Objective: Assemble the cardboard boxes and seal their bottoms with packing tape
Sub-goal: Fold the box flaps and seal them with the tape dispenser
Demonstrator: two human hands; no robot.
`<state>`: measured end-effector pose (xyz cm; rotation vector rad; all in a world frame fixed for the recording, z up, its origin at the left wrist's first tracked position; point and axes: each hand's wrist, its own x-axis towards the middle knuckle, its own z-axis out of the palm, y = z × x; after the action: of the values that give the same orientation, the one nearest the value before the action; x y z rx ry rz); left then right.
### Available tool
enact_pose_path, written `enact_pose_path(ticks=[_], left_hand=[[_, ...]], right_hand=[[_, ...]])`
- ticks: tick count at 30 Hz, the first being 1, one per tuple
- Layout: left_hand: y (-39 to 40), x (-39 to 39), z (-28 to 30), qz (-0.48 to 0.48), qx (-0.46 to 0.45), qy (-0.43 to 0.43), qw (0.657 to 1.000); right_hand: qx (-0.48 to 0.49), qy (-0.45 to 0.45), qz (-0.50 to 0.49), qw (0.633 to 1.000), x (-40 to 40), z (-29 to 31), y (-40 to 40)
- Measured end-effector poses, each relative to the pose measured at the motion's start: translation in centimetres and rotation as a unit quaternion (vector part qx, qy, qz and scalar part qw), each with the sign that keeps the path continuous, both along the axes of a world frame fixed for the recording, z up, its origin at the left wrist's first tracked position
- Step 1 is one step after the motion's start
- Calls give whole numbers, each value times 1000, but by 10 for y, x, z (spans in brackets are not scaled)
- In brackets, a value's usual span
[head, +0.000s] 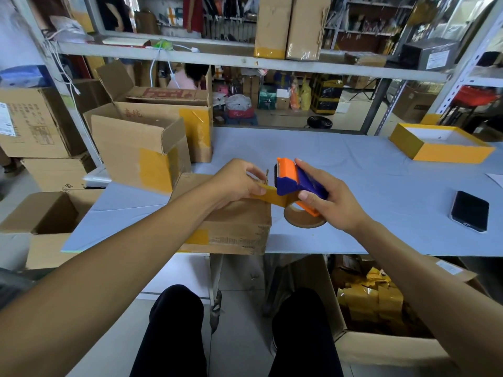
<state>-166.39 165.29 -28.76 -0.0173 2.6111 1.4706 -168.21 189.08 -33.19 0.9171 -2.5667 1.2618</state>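
Corrugated cardboard box (231, 227), near worktop (381, 172) edge: probably light, stiff at folds, yielding mid-panel. Left hand (239, 180) pinches the sticky tape strip (268, 193) onto it; right hand (329, 202) grips the tape dispenser (295, 183) handle, the likely best hold.

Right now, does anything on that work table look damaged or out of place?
The cardboard box being taped looks worn: its near right edge is frayed and crumpled, and it juts past the table's front edge. The left hand pinches the tape end while the right hand grips the tape dispenser. A phone lies among the packing gear.
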Motion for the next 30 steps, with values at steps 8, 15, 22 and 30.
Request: enact_pose_path(ticks=[8,15,22,30], left_hand=[[9,-1,4,51,45,-32,997],[7,0,1,61,168,-66,982],[16,2,5,31,291,-160,943],[11,2,8,66,357,-198,911]], right_hand=[[112,45,13,993,-3,1,2],[85,21,26,996,0,-2,7],[52,22,12,998,-3,-1,1],[58,23,18,998,-1,-1,0]])
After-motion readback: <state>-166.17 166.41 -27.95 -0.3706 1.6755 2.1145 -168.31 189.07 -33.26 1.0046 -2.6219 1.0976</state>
